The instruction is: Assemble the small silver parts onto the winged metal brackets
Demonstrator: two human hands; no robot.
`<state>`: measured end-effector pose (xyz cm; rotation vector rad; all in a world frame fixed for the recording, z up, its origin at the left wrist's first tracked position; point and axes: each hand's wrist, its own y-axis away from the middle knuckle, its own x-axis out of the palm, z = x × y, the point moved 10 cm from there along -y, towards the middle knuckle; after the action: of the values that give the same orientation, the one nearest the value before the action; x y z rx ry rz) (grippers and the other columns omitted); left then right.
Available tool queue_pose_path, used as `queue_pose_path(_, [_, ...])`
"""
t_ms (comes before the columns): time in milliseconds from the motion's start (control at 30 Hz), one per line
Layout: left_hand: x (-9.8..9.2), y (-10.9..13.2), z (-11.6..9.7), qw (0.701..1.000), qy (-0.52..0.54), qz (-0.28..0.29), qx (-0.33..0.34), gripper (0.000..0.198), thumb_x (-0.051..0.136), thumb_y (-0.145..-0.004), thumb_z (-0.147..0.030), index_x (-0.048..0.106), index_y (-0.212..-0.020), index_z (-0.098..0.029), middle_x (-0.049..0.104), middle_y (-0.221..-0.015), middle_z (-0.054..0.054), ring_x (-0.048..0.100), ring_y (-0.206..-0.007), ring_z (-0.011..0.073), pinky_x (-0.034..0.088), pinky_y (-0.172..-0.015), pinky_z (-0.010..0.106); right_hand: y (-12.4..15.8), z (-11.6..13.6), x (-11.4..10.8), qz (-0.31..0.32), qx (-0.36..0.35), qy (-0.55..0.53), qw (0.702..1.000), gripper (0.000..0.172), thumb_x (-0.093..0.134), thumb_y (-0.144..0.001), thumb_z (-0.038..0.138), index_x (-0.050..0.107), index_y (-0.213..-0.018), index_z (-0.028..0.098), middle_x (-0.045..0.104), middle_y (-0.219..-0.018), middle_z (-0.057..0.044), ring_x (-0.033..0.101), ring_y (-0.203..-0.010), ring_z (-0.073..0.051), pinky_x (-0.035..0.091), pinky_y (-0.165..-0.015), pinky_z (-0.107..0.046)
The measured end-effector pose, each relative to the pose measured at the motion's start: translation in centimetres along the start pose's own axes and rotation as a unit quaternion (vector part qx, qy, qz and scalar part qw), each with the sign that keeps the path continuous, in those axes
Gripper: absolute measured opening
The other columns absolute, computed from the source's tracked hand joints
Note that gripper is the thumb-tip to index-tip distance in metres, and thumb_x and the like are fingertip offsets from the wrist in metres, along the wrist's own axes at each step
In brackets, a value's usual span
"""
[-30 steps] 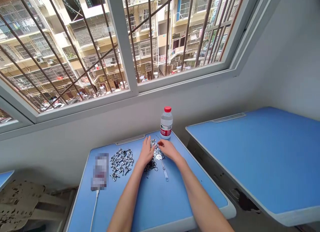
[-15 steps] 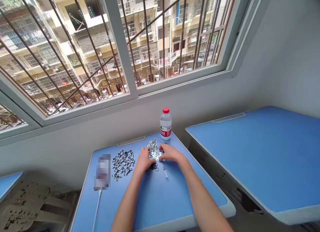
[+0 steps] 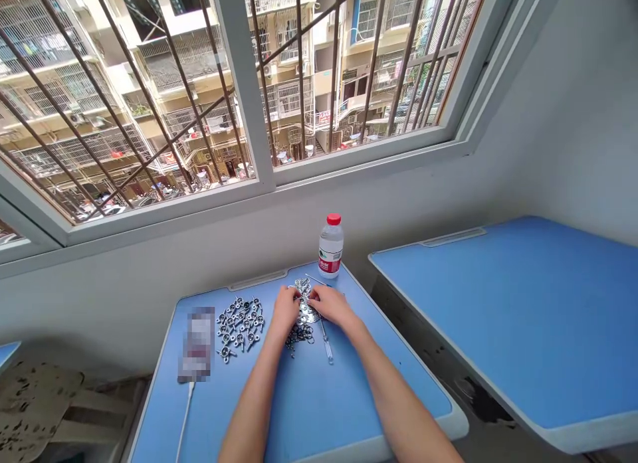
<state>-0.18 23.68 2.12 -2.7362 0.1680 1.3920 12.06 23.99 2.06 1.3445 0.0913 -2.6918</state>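
My left hand (image 3: 287, 310) and my right hand (image 3: 331, 305) come close together over a pile of small shiny metal parts (image 3: 308, 315) on the blue desk. Both hands have curled fingers with the tips drawn in among the silver pieces. Whatever they pinch is too small to name. Just below my left hand lies a cluster of dark small rings (image 3: 304, 335). A screwdriver (image 3: 327, 349) with a clear handle rests beside the pile, its shaft toward my right hand. Behind the hands, a second thin metal shaft (image 3: 314, 278) runs partly hidden by my right hand.
Several round metal pieces with protruding stems (image 3: 242, 325) are spread on the left of the desk (image 3: 309, 410). A blurred phone-like object (image 3: 197, 343) with a white cable (image 3: 185, 420) lies farther left. A red-capped water bottle (image 3: 330, 247) stands at the back. Another blue desk (image 3: 498, 317) is at right.
My hands have drawn nearer each other, the right one moving left and the left one slightly up. More of the dark rings shows. The whole view has shifted slightly.
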Motion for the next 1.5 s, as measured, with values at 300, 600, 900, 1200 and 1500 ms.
queue_pose_path(300, [-5.1,3.1,1.2,0.998,0.033,-0.053,0.019,0.033,0.047,-0.087,-0.007,0.067,-0.107,-0.023,0.062,-0.113,0.005,0.065,-0.093,0.0176,0.051,-0.092,0.033,-0.1,-0.4,-0.4,-0.043,0.015,0.015,0.999,0.019,0.057,-0.087,0.025,0.059,-0.069,0.02,0.067,-0.073,-0.002,0.06,-0.07,-0.018,0.029,-0.056,-0.025])
queue_pose_path(600, [-2.1,12.5,2.7,0.999,-0.001,-0.029,0.018,0.062,0.052,-0.089,-0.026,0.034,-0.148,-0.019,0.03,-0.158,0.011,0.026,-0.146,0.0275,0.032,-0.116,0.042,0.5,-0.6,-1.5,-0.07,0.014,0.023,0.997,0.017,0.052,-0.091,0.027,0.061,-0.078,0.02,0.068,-0.075,-0.004,0.059,-0.07,-0.019,0.027,-0.055,-0.025])
queue_pose_path(900, [1.1,11.4,1.3,0.988,-0.136,0.015,0.065,0.061,0.042,-0.096,-0.035,0.029,-0.151,-0.013,0.027,-0.158,0.014,0.019,-0.148,0.0303,0.014,-0.121,0.054,0.8,0.3,-1.5,-0.075,0.003,0.038,0.996,0.015,0.053,-0.091,0.025,0.062,-0.08,0.021,0.069,-0.076,-0.002,0.06,-0.071,-0.018,0.028,-0.056,-0.025])
queue_pose_path(1200, [-2.0,12.0,1.6,0.989,-0.13,-0.053,0.038,0.048,0.038,-0.099,-0.033,0.04,-0.144,-0.017,0.042,-0.149,0.014,0.038,-0.138,0.0317,0.034,-0.111,0.049,1.0,0.4,-2.0,-0.084,-0.003,0.038,0.996,0.015,0.052,-0.09,0.027,0.064,-0.085,0.022,0.071,-0.08,-0.003,0.062,-0.074,-0.019,0.031,-0.058,-0.025])
queue_pose_path(1500, [-7.4,14.5,6.7,0.973,-0.206,-0.1,0.007,0.027,0.051,-0.088,-0.011,0.061,-0.11,-0.023,0.061,-0.1,0.006,0.057,-0.096,0.0263,0.044,-0.082,0.039,1.1,0.2,-2.2,-0.087,0.003,0.044,0.995,0.018,0.049,-0.089,0.027,0.064,-0.082,0.022,0.069,-0.075,-0.003,0.06,-0.069,-0.019,0.031,-0.056,-0.026])
